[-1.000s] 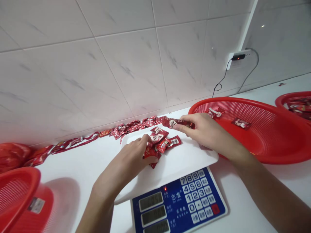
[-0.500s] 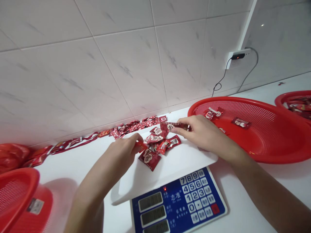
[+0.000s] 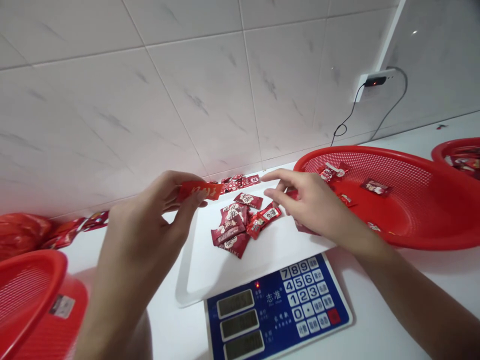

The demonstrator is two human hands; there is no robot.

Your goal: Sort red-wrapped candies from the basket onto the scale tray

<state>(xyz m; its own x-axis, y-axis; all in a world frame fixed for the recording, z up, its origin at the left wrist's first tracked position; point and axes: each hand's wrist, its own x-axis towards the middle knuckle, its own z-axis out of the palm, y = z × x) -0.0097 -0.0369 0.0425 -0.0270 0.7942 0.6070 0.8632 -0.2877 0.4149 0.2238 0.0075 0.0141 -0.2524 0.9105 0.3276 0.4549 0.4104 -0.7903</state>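
Observation:
My left hand [image 3: 153,220] is raised over the left end of the white tray [image 3: 206,277], closed with a small bright red candy packet [image 3: 200,190] pinched between thumb and fingers. My right hand [image 3: 307,202] hovers over the right part of the tray. Its index finger and thumb are apart, while dark red candy packets [image 3: 304,229] show under the palm and behind the thumb, apparently held by the hidden curled fingers. Between the hands lies a loose pile of dark red and bright red candy packets [image 3: 232,222]. The tray sits on a blue digital scale [image 3: 277,320].
A large red plastic basket [image 3: 416,220] with a few packets stands to the right, another red basket [image 3: 459,152] behind it. At left are a red basket [image 3: 33,295] and a red bag [image 3: 22,232]. Packet strips [image 3: 238,183] lie along the tiled wall.
My left hand has lifted off the pile, up and left, with the bright red packet. My right hand's finger and thumb have parted, and the dark red packet between them is no longer there.

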